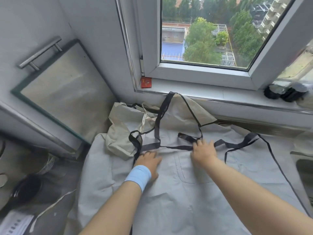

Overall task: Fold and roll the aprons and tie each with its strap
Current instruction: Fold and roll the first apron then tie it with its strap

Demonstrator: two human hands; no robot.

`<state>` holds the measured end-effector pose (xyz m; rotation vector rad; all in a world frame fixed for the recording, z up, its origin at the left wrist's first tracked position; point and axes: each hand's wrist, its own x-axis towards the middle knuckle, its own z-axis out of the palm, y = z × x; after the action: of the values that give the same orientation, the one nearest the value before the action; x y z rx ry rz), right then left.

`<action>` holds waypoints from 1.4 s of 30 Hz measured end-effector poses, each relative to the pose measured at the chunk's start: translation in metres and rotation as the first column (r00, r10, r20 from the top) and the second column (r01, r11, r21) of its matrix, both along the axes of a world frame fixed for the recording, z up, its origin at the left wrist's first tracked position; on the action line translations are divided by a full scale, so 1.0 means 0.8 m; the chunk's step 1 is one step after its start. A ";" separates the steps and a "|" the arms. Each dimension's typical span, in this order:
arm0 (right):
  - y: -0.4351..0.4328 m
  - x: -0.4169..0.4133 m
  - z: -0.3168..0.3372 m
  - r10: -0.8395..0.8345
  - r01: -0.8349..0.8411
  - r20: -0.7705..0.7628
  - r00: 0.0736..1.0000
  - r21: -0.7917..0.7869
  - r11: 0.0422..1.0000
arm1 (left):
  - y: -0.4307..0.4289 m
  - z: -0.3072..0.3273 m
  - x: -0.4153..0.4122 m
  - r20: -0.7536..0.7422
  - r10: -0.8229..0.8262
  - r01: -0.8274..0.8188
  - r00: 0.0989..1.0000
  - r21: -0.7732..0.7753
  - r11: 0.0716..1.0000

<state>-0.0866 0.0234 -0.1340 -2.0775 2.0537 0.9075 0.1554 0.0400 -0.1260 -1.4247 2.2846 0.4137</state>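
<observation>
Apron [194,192] lies centre frame; left hand [149,164] presses it flat, fingers straight; right hand [204,150] covers the strap [150,147], grip unclear. Straps want clearing aside before folding.

Soft, cool daylight enters through the window [203,31] at the top and spreads evenly over the scene, leaving the grey apron [186,192] moderately bright with gentle shading in its creases. Shadows are faint and soft-edged, showing just under the left hand [149,164] and the right hand [204,150]. The lower left corner is dimmer and murky. A thin bright sheen runs along the metal strip [237,102] below the windowsill [194,89]. The wide lens bows and tilts the window frame, and stretches things toward the edges. Both hands are slightly smeared, and the dark jars [286,92] and right edge are blurred.
</observation>
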 end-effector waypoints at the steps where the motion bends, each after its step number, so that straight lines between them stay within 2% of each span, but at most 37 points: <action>1: 0.003 -0.006 0.006 -0.014 0.014 -0.033 0.999 -0.012 1.000 | 0.003 0.004 0.000 -0.045 0.017 -0.019 0.999 -0.054 0.998; 2: 0.007 -0.008 0.012 0.008 -0.009 -0.018 1.000 -0.068 0.998 | 0.007 0.007 0.000 -0.113 0.040 -0.053 0.993 -0.118 0.992; 4: 0.026 -0.001 0.020 0.137 -0.104 0.098 0.986 -0.289 0.952 | 0.019 0.016 0.003 -0.299 0.116 -0.202 0.947 -0.275 0.940; 6: 0.050 0.018 0.024 0.259 -0.167 0.226 0.939 -0.357 0.919 | 0.035 0.021 0.010 -0.458 0.220 -0.409 0.861 -0.369 0.835; 7: 0.065 0.026 0.021 0.322 -0.205 0.291 0.901 -0.367 0.907 | 0.046 0.024 0.013 -0.497 0.299 -0.508 0.815 -0.364 0.781; 9: 0.096 0.043 0.011 0.366 -0.241 0.364 0.856 -0.346 0.907 | 0.072 0.027 0.018 -0.488 0.511 -0.677 0.708 -0.262 0.688; 11: 0.126 0.056 -0.002 0.287 -0.188 0.465 0.837 -0.247 0.951 | 0.099 0.025 0.020 -0.418 0.714 -0.813 0.562 -0.121 0.569; 13: 0.148 0.057 -0.014 0.185 -0.152 0.531 0.827 -0.105 0.983 | 0.125 0.023 0.021 -0.362 0.837 -0.889 0.410 0.048 0.456; 14: 0.163 0.053 -0.013 0.166 -0.170 0.521 0.837 -0.042 0.985 | 0.141 0.023 0.022 -0.316 0.878 -0.903 0.359 0.120 0.412; 16: 0.183 0.042 -0.013 0.162 -0.181 0.520 0.838 -0.013 0.983 | 0.160 0.026 0.023 -0.230 0.923 -0.911 0.310 0.206 0.357; 19: 0.212 0.022 -0.014 0.246 -0.182 0.510 0.824 -0.173 0.968 | 0.182 0.036 0.029 -0.208 0.943 -0.901 0.259 0.300 0.314; 21: 0.238 0.008 -0.018 0.345 -0.250 0.453 0.822 -0.259 0.933 | 0.195 0.041 0.031 -0.241 0.946 -0.890 0.219 0.349 0.295; 23: 0.258 0.002 -0.027 0.376 -0.308 0.441 0.815 -0.222 0.925 | 0.208 0.049 0.030 -0.256 0.951 -0.867 0.175 0.417 0.272; 24: 0.267 0.002 -0.029 0.335 -0.299 0.446 0.830 -0.152 0.942 | 0.217 0.051 0.027 -0.249 0.957 -0.854 0.151 0.454 0.253; 28: 0.289 0.012 -0.031 0.258 -0.281 0.407 0.876 -0.002 0.960 | 0.253 0.065 0.018 -0.131 0.989 -0.784 0.072 0.605 0.137; 29: 0.287 0.012 -0.026 0.250 -0.284 0.400 0.882 0.029 0.958 | 0.256 0.071 0.016 -0.154 0.987 -0.780 0.055 0.610 0.138; 31: 0.284 0.011 -0.011 0.258 -0.295 0.437 0.862 0.017 0.955 | 0.255 0.081 0.011 -0.251 0.966 -0.760 0.057 0.616 0.205; 33: 0.281 0.003 0.009 0.226 -0.227 0.587 0.777 -0.072 0.971 | 0.252 0.110 -0.013 -0.341 0.939 -0.709 0.042 0.652 0.269; 34: 0.278 -0.003 0.022 0.168 -0.131 0.682 0.712 -0.107 0.986 | 0.250 0.126 -0.031 -0.382 0.923 -0.676 0.043 0.669 0.309; 35: 0.275 -0.009 0.040 0.054 0.009 0.791 0.609 -0.075 0.997 | 0.245 0.137 -0.047 -0.423 0.904 -0.645 0.065 0.674 0.361; 36: 0.272 -0.014 0.061 -0.094 0.144 0.887 0.453 0.031 0.989 | 0.240 0.146 -0.066 -0.457 0.884 -0.615 0.102 0.669 0.417; 37: 0.271 -0.027 0.086 -0.252 0.233 0.934 0.253 0.194 0.953 | 0.239 0.154 -0.091 -0.484 0.865 -0.578 0.134 0.671 0.465; 38: 0.267 -0.034 0.106 -0.375 0.260 0.925 0.065 0.347 0.901 | 0.237 0.159 -0.111 -0.492 0.855 -0.548 0.165 0.675 0.494; 39: 0.262 -0.043 0.124 -0.463 0.255 0.885 -0.054 0.461 0.850 | 0.234 0.160 -0.130 -0.498 0.843 -0.520 0.202 0.675 0.524; 40: 0.259 -0.053 0.139 -0.512 0.248 0.852 -0.107 0.522 0.816 | 0.234 0.159 -0.149 -0.495 0.833 -0.492 0.248 0.677 0.548; 42: 0.259 -0.076 0.156 -0.549 0.288 0.830 -0.103 0.553 0.782 | 0.241 0.158 -0.188 -0.493 0.791 -0.409 0.363 0.678 0.611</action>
<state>-0.1471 0.2305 -0.0094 -0.9887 1.3748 -0.4743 0.0047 0.2331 0.0002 -2.0655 1.7386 2.0342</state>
